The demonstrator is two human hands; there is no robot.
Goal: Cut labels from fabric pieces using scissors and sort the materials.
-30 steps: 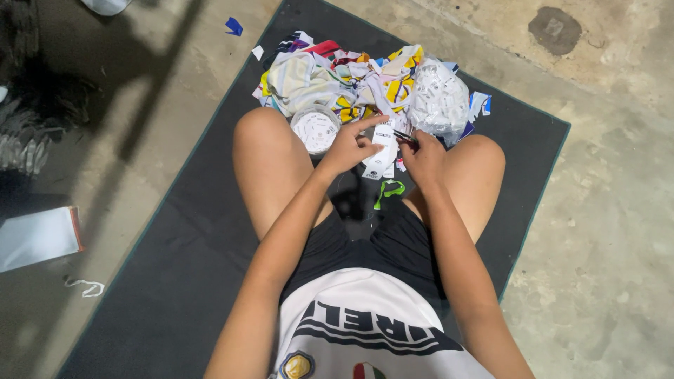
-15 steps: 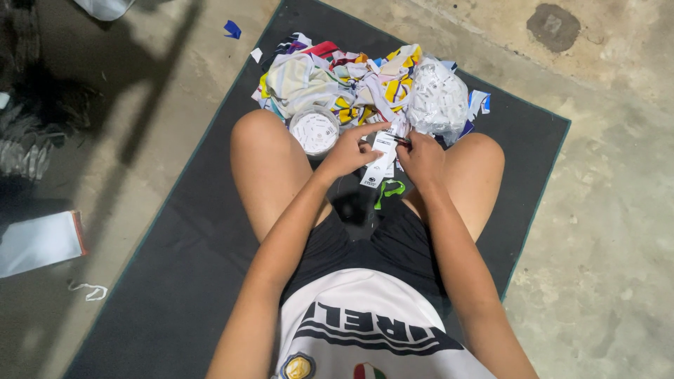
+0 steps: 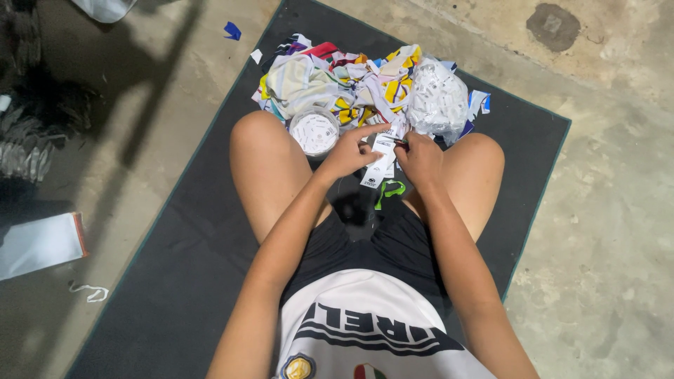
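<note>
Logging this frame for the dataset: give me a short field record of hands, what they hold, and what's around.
setting: person seated on a dark mat on a concrete floor
left hand: pinching a white label strip
right hand: gripping the same strip, with a small dark tool that is too small to identify
below hands: green scrap
ahead of knees: pile of fabric pieces, round white tub, clear bag of white bits
far left: white sheet
</note>
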